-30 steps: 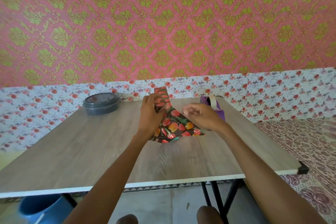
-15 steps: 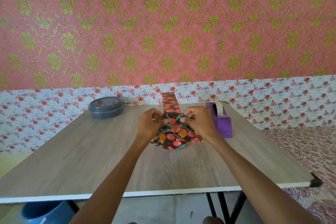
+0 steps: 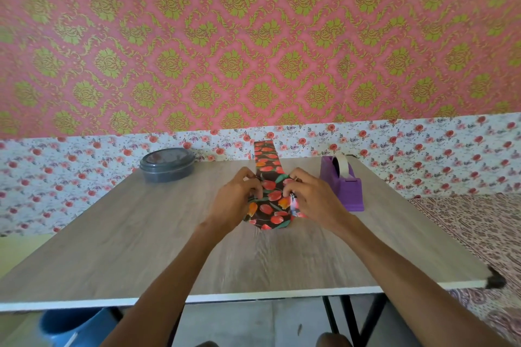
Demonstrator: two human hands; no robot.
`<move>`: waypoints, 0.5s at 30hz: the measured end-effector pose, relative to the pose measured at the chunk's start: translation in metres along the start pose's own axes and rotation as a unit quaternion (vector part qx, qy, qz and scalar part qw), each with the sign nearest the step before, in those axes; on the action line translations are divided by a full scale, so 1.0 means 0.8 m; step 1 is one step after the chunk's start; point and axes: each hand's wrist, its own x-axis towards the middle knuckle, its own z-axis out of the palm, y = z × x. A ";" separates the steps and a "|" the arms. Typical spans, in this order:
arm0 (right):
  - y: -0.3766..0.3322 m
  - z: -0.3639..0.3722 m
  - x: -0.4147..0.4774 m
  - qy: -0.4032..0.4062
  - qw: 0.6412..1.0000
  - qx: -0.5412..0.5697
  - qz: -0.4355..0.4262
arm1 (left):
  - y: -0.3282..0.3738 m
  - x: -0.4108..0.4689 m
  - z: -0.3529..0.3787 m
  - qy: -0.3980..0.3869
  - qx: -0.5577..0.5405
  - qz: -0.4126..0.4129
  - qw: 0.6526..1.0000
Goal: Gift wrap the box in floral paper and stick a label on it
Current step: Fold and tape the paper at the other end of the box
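Item: paper-wrapped box (image 3: 267, 215), at mid-table (image 3: 127, 239); floral paper (image 3: 265, 159) flap upright at its far end. Left hand (image 3: 236, 198) and right hand (image 3: 314, 200): fingers curled, pinching paper folds on top. Purple tape dispenser (image 3: 342, 187) just right; grey lidded container (image 3: 167, 164) far left.

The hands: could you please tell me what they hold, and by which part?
The floral-wrapped box: the left hand pinches its left side near the top, the right hand its right side.
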 end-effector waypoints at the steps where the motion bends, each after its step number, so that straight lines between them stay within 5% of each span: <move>1: 0.003 0.005 -0.003 0.001 1.000 0.009 0.010 | -0.001 -0.003 0.003 0.010 -0.008 -0.010 1.000; 7: 0.006 0.016 -0.011 0.004 0.996 0.078 0.033 | -0.007 -0.016 0.010 0.005 -0.079 -0.031 0.996; 15: 0.022 0.009 -0.010 -0.067 0.997 0.046 -0.003 | -0.018 -0.007 0.005 -0.080 -0.028 0.024 0.996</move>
